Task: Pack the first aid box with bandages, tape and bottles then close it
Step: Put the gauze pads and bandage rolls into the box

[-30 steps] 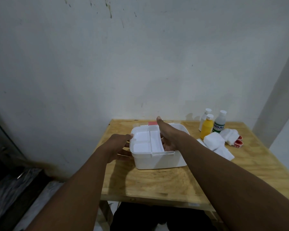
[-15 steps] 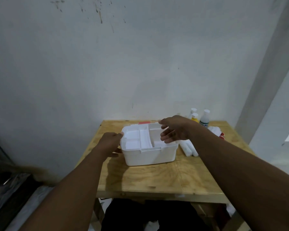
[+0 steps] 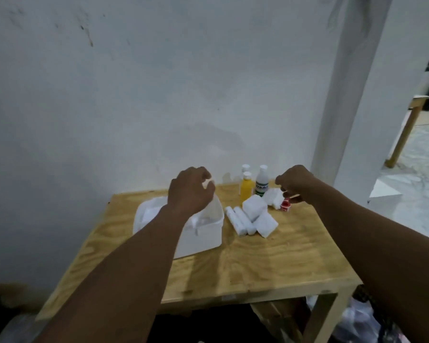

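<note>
Both forearms are bare from the frame's lower edge up to the left hand [image 3: 190, 191] and the right hand [image 3: 295, 183]: no sleeves, gloves, watch, rings or bands show anywhere behind either grip.

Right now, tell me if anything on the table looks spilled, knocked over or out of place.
Nothing stands out. The bottles stand upright at the back, the bandage rolls and gauze packs lie loose beside the open white box, and no spill shows.

Only one label shows print: green lettering on the white bottle [image 3: 261, 182], standing between the left hand [image 3: 191, 189] and right hand [image 3: 294, 184], too blurred to read.
</note>
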Motion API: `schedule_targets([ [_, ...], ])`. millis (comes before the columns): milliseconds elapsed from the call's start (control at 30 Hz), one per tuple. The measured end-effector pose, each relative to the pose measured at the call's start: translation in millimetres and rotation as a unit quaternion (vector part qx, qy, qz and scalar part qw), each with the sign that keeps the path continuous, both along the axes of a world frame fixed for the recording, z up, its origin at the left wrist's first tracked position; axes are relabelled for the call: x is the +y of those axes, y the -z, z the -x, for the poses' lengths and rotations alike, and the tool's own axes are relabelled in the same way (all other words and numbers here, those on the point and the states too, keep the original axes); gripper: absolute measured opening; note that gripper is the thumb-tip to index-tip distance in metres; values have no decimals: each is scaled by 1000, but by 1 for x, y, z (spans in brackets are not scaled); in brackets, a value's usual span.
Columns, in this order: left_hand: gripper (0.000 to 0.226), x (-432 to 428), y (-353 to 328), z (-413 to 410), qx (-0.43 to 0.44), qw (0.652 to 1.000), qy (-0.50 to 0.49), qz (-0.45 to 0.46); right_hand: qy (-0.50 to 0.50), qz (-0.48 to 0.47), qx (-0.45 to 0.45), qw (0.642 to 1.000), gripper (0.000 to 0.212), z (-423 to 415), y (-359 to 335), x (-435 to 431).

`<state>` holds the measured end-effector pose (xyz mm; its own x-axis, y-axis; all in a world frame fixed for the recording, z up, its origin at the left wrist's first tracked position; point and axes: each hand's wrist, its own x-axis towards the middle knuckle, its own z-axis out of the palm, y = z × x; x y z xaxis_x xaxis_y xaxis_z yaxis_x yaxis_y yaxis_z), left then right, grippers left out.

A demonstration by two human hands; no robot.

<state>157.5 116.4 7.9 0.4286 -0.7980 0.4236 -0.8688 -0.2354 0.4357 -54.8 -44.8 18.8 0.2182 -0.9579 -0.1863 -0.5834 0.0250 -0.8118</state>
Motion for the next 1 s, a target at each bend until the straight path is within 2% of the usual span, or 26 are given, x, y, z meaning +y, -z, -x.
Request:
schedule_targets([
  [167,36,-55,14,42,-104,983,88,-126,-11,44,85,995,21,11,25,-25],
  [333,44,-89,37,57,-161,961,123,-190,-37,94,117,988,32,6,51,-43],
  [467,41,-100,48,59,-154,956,126,-216,-63,118,156,979,32,2,66,-52],
  [633,21,-102,51,58,-166,952,118,-227,-61,111,156,980,11,0,75,-56],
  [800,16,-100,49,59,-162,960,106,-203,-76,155,143,975,13,3,71,-51],
  [900,15,-97,46,59,-102,973,106,-181,-88,173,110,975,13,7,65,-49],
  [1000,14,-94,42,59,-32,983,100,-152,-114,180,84,973,21,10,60,-48],
])
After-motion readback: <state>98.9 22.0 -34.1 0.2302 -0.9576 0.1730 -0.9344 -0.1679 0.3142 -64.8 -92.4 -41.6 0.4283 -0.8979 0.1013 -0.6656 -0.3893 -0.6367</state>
